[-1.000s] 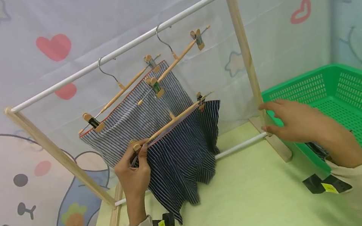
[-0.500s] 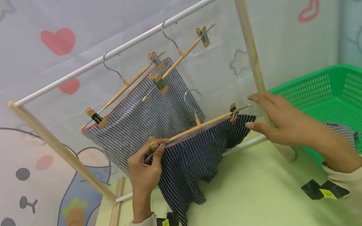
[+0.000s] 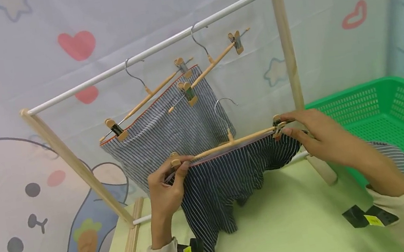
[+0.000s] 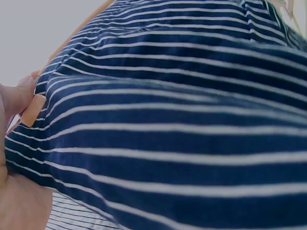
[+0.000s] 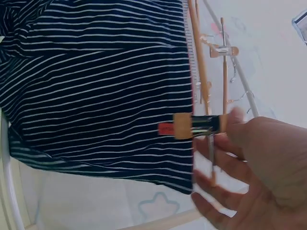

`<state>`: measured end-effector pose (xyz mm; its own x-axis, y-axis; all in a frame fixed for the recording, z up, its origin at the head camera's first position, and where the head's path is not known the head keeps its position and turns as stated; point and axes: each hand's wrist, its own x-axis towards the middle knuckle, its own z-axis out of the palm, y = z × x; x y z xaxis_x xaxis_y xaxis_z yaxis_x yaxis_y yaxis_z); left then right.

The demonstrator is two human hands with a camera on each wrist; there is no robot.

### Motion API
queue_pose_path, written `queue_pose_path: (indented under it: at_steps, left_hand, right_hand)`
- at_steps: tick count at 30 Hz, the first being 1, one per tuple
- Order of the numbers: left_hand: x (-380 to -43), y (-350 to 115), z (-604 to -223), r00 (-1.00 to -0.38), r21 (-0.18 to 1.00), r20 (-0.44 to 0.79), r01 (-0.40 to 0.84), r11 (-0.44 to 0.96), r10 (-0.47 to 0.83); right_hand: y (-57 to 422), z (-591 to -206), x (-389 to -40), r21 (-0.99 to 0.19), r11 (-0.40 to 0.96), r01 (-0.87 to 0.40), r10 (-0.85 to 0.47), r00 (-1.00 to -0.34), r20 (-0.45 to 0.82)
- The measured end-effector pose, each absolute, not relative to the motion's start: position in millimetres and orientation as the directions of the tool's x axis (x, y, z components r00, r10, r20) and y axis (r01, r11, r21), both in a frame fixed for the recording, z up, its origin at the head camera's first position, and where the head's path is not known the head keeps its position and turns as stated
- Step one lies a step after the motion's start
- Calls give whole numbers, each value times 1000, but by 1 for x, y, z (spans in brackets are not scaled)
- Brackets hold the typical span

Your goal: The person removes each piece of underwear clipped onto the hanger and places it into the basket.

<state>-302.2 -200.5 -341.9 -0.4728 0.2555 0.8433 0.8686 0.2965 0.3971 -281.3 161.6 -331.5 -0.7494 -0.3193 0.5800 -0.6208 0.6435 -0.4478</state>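
Observation:
Navy-and-white striped shorts (image 3: 228,178) hang by the waist from a wooden clip hanger (image 3: 242,139), whose metal hook (image 3: 219,109) is off the rail. My left hand (image 3: 166,194) pinches the hanger's left end by its clip (image 3: 174,160). At the other end, my right hand (image 3: 316,138) has thumb and fingers on the right clip (image 3: 278,126). In the right wrist view the thumb presses this clip's handle (image 5: 223,123), with the other fingers behind; its pad (image 5: 182,126) lies over the waistband next to a small red tag (image 5: 165,129). Cloth fills most of the left wrist view.
A wooden rack (image 3: 287,46) with a white rail (image 3: 161,47) stands on the pale green table (image 3: 276,227). Lighter striped clothing (image 3: 164,126) hangs there beside a bare clip hanger (image 3: 213,64). At the right, a green basket (image 3: 384,84) contains a striped garment (image 3: 389,154).
The hanger with the shorts has moved right and its right end now sits lower relative to the rack. My right hand has come from the rack's post onto the right clip.

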Motion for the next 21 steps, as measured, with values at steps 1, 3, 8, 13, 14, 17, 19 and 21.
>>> queue_pose_path:
  at_steps: [1,3,8,13,14,17,19,21]
  left_hand:
    - [-302,-200,-342,-475,401,842,868,292,256]
    - [-301,-200,-341,-475,404,839,870,281,266]
    - [-299,-201,-339,-522,449,793,849,279,312]
    - [-294,-203,-337,-610,523,719,790,319,333]
    - [-293,-204,-336,-621,532,709,782,325,334]
    - [-291,-205,-335,-632,539,696,774,334,342]
    - [-290,-205,-334,-618,527,705,785,327,347]
    - [-290,-206,-333,-604,513,713,796,322,355]
  right_hand:
    - [162,-331,-281,-457,642,-616,-299,-750,590]
    - [162,-332,-280,-459,642,-615,-265,-739,620]
    - [161,-333,-280,-387,658,-646,-238,-666,707]
    - [161,-333,-280,-317,686,-655,-241,-616,750]
    - [160,-333,-280,-310,688,-656,-242,-611,754]
    - [159,-332,-278,-301,693,-655,-240,-603,761]
    - [158,-332,-278,-295,696,-655,-238,-598,765]
    - [157,-332,-277,-288,699,-655,-237,-592,770]
